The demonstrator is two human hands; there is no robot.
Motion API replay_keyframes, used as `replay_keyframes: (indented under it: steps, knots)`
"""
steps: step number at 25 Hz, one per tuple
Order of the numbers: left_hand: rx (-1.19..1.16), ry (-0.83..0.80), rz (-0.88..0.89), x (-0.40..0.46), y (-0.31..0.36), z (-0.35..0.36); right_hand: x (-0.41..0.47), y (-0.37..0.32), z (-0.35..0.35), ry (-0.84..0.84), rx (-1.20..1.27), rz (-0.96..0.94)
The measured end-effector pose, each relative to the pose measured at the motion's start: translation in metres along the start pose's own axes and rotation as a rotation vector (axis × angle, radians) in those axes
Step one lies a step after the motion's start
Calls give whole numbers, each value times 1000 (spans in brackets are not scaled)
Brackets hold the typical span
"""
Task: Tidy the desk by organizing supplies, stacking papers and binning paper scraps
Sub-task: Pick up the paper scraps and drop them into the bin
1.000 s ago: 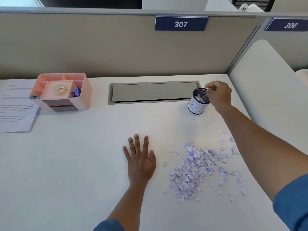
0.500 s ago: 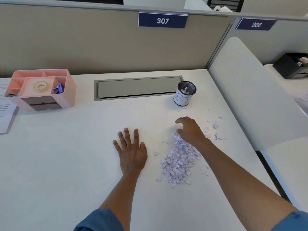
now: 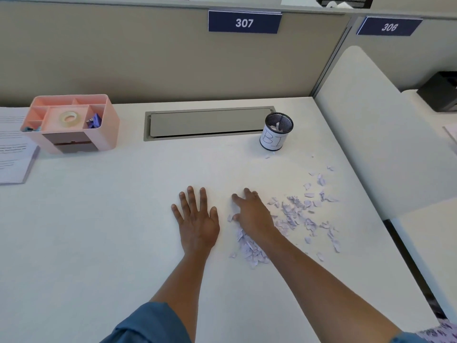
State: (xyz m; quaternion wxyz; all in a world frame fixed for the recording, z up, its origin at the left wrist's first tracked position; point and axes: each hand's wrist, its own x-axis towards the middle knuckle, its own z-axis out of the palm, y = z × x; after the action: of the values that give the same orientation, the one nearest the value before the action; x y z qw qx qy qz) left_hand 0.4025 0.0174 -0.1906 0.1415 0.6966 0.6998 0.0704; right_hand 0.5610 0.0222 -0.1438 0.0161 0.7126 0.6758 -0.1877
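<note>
Under my palms the surface (image 3: 99, 231) looks smooth and matt. The scraps (image 3: 291, 219) are thin torn paper. My bin (image 3: 278, 132) is black wire mesh, paper-wrapped. The pink organizer (image 3: 108, 125) looks like smooth plastic.

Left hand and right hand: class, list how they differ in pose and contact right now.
The left hand lies flat with fingers spread on bare desk; the right hand rests on the paper scraps, fingers bent over them. The left touches no scraps; the right does. Both are bare, palms down.

Pale lilac paper scraps (image 3: 294, 214) on white table (image 3: 99, 243); black mesh cup (image 3: 276, 131), white label; pink organizer (image 3: 74, 123) at 10 o'clock.
</note>
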Motion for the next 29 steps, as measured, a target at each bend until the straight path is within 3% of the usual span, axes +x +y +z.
replay_keyframes:
  steps: [9,15,19,29]
  knots:
    - [-7,42,-22,-1,1,0,-4,26,-4,142,-3,-196]
    - [-16,60,-29,-1,0,1,18,60,-33,180,812,129]
    - [-4,66,-32,0,0,5,47,76,-69,153,1149,218]
    - [-6,84,-38,2,2,6,152,104,-164,387,1109,195]
